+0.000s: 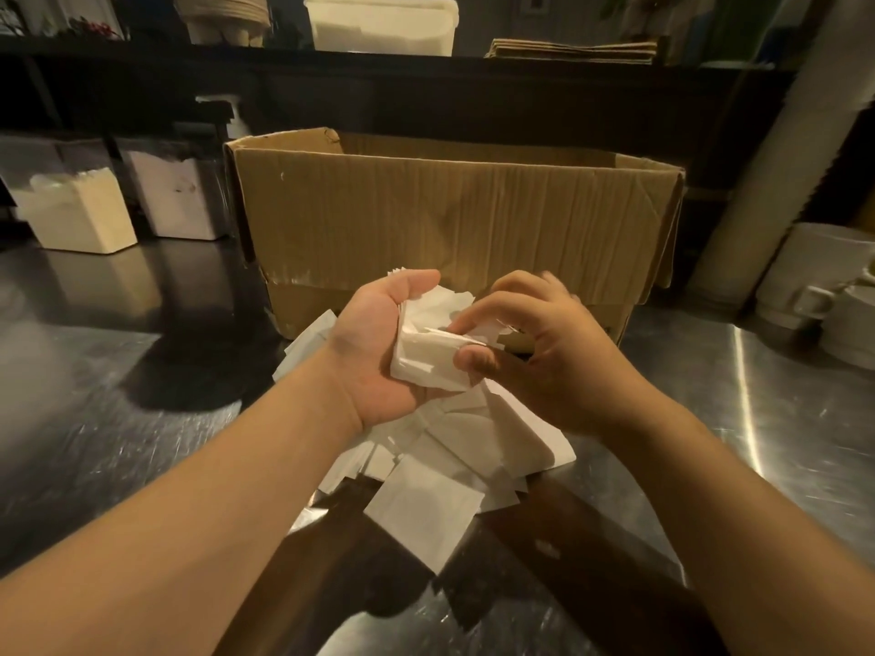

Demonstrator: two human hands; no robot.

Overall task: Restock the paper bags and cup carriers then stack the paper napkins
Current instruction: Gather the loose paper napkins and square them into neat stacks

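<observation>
Head view: my left hand cups a small stack of white paper napkins, right hand pinching its edge; loose white napkins at 6 o'clock remain unstacked, I judge.

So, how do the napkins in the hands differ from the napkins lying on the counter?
The held napkins form one small bunch, lifted off the counter in the grip of the left hand, with the right hand pinching their edge. The counter napkins are many more and lie flat, loose and scattered, overlapping at different angles in front of the cardboard box. Both are white, folded paper.
</observation>
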